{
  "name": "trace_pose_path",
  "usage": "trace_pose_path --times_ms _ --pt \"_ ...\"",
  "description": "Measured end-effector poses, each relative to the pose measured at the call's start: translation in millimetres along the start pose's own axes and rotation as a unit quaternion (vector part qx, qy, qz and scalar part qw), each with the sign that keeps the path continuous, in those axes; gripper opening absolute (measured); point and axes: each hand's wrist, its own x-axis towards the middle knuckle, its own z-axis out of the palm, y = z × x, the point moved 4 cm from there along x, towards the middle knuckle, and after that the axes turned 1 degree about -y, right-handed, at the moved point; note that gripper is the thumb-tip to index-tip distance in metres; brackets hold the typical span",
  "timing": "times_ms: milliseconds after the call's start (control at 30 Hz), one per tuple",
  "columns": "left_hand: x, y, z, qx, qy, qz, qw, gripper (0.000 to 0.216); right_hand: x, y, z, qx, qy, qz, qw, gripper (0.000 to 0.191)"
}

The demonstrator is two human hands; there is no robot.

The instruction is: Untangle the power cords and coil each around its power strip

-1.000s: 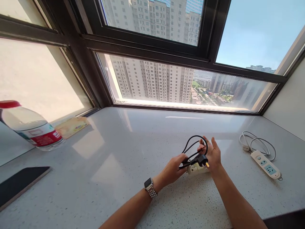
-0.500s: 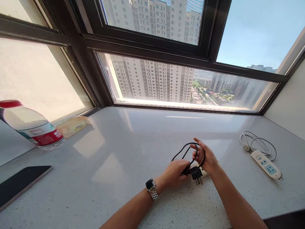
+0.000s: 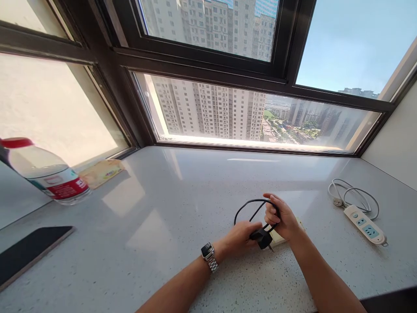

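My left hand (image 3: 241, 237) pinches the black plug (image 3: 261, 238) low over the speckled counter (image 3: 163, 226), just in front of me. My right hand (image 3: 282, 217) is closed around the black cord (image 3: 247, 208), which loops up and leftward. The coiling looks about halfway: one loop is gathered, the end is not tucked. The plug's prongs point down and right, its long axis tilted. A cream-coloured block (image 3: 280, 237) lies beneath.
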Motion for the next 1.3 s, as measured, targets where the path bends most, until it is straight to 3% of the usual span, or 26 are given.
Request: trace_pose_path --times_ms 133,267,500,700,967,1133,1300 --pt "-2 3 -3 -0.016 0.01 0.005 1.0 0.008 -3 -2 4 -0.009 -0.026 -0.019 0.999 0.047" --pt "-2 2 -2 -0.009 0.009 0.005 1.0 0.003 -6 -3 5 -0.106 -0.025 -0.028 0.994 0.042" --pt "2 7 -2 -0.004 -0.001 -0.024 1.0 0.017 -4 -1 7 -0.195 0.026 -0.022 0.98 0.028" --pt "2 2 0 0.009 0.002 -0.037 0.999 0.015 3 2 -1 -0.07 0.073 -0.011 0.995 0.025" --pt "2 -1 5 -0.021 0.049 0.023 0.998 0.02 9 11 -15 0.027 0.127 -0.006 0.991 0.026" --pt "3 8 3 -0.116 0.088 0.031 0.989 0.021 9 12 -14 0.028 0.115 -0.021 0.993 0.025" --pt "5 12 2 -0.267 0.069 -0.007 0.961 0.038 9 1 -21 0.036 0.132 -0.059 0.989 0.025"
